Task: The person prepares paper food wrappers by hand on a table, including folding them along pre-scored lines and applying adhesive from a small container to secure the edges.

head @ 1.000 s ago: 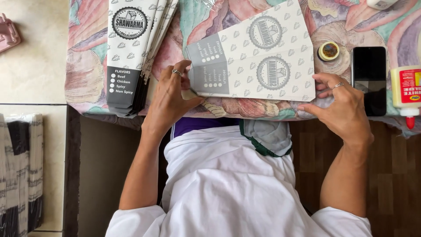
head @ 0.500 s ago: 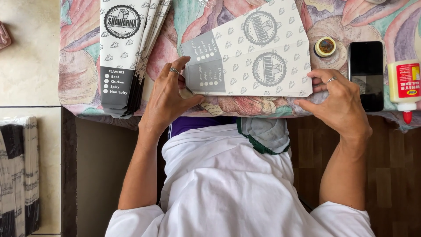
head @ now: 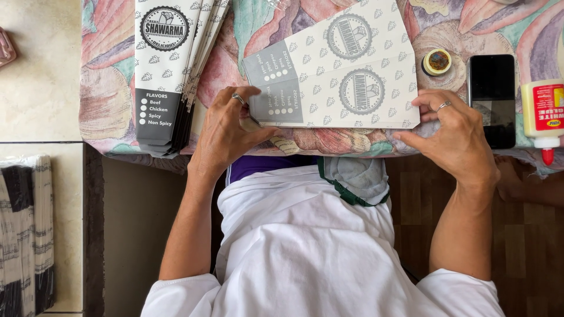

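A flat grey-and-white printed paper sheet (head: 341,70), folded along its length, lies on the table with the floral cloth (head: 106,88). My left hand (head: 226,132) presses on the sheet's left end near the dark grey panel, a ring on one finger. My right hand (head: 455,138) rests on the sheet's lower right corner at the table's front edge, also ringed. Both hands hold the sheet flat.
A stack of folded printed paper sleeves (head: 170,64) lies at the left of the table. A small round tape roll (head: 437,61), a black phone (head: 492,97) and a white glue bottle with a red tip (head: 543,114) sit at the right. More bundled sleeves (head: 26,235) stand on the floor at left.
The sheet's near edge has been pulled slightly toward the table's front edge. Both hands stay on its ends, with small shifts of the fingers.
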